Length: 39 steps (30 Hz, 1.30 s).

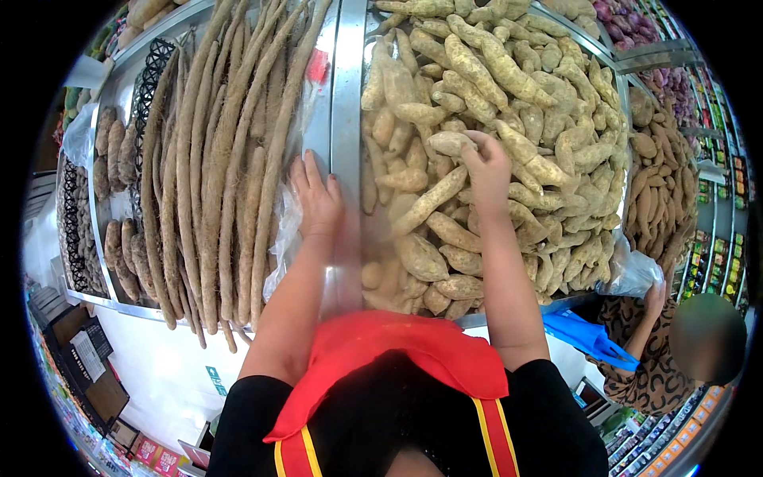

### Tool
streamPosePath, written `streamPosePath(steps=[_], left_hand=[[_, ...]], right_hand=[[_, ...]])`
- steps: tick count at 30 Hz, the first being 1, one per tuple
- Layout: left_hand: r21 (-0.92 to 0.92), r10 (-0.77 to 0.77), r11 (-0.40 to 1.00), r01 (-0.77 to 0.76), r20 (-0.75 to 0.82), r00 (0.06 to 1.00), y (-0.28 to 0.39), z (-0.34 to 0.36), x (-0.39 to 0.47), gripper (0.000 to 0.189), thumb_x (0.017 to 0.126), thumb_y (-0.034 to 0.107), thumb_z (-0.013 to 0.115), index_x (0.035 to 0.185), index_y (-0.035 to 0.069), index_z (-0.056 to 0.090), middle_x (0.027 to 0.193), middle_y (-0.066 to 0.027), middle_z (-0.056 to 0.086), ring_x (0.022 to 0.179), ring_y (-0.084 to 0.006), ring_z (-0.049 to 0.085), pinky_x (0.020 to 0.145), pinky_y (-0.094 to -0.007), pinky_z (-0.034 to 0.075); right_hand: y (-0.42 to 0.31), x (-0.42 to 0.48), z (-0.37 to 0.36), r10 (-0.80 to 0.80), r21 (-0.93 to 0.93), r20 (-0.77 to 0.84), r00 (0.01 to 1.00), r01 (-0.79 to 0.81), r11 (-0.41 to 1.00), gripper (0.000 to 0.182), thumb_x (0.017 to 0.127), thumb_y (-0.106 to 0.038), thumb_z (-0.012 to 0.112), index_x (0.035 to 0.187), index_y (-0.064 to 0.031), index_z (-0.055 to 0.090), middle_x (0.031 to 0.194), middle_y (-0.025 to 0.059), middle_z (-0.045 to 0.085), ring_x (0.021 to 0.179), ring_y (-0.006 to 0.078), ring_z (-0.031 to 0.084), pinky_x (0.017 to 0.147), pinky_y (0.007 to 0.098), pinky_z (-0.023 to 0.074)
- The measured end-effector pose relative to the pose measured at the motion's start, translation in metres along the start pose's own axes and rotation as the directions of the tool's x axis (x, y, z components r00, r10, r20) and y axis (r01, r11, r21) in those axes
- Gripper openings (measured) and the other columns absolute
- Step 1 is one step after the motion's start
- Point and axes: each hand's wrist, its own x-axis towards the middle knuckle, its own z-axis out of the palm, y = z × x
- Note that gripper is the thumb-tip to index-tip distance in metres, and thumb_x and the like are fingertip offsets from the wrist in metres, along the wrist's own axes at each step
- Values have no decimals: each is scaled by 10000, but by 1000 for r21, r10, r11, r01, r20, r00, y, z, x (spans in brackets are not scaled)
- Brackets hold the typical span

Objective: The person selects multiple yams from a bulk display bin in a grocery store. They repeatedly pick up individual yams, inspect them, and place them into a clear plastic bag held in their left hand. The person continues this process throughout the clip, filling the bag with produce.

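Observation:
My right hand [490, 164] grips one end of a pale, stubby sweet potato [448, 143] between thumb and fingers, over a heap of sweet potatoes [506, 65]. Just below it, a longer sweet potato [430, 200] lies slantwise on the pile. My left hand [317, 200] rests palm down with fingers apart at the edge of the metal divider [347, 107]; it holds nothing. Beside that hand are a crumpled clear plastic bag [285, 229] and long, hairy Chinese yams [235, 173], laid lengthwise in the left bay.
Stout brown tubers [122, 152] lie past a black plastic lattice [152, 77] on the left. Reddish-brown sweet potatoes [656, 197] and red onions [626, 21] fill bays to the right. Another person [641, 381] stands at the lower right with a clear bag [633, 271] and a blue bag [587, 340].

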Motion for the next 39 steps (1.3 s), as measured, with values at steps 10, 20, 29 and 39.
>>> streamPosePath(steps=[10, 20, 29, 39], left_hand=[[-52, -13, 999, 15, 25, 1000, 2, -4, 1, 631, 932, 212, 500, 1499, 102, 244, 1509, -227, 243, 1390, -401, 250, 1129, -461, 274], [12, -13, 1000, 13, 2, 1000, 0, -3, -2, 613, 943, 221, 492, 1492, 87, 252, 1489, -227, 277, 1354, -411, 303, 1110, -457, 294], [-38, 6, 999, -6, -7, 1000, -1, -1, -1, 596, 950, 241, 477, 1487, 93, 264, 1486, -229, 276, 1361, -409, 289, 1116, -463, 287], [-64, 9, 998, -9, -1, 1000, -2, -1, 0, 616, 927, 218, 504, 1476, 69, 270, 1470, -239, 285, 1352, -419, 289, 1122, -466, 274]], right_hand=[[10, -54, -27, -229, 378, 125, 965, 167, 911, 492, 827, 84, 581, 1306, 1, 510, 1303, 113, 527, 1214, 199, 523, 1022, 312, 424], [20, -63, -42, -62, 689, 246, 967, -130, 713, 329, 890, -91, 464, 1187, -41, 595, 1208, 82, 587, 1082, 186, 574, 923, 306, 461], [55, -71, 45, -216, -564, 754, 621, 779, 273, 153, 783, -173, 648, 906, -83, 661, 991, 93, 618, 1023, 263, 558, 823, 349, 493], [9, -77, -9, 7, -568, 820, 573, 810, 149, 222, 772, -74, 583, 994, -77, 575, 990, 79, 589, 1060, 287, 552, 828, 391, 505]])
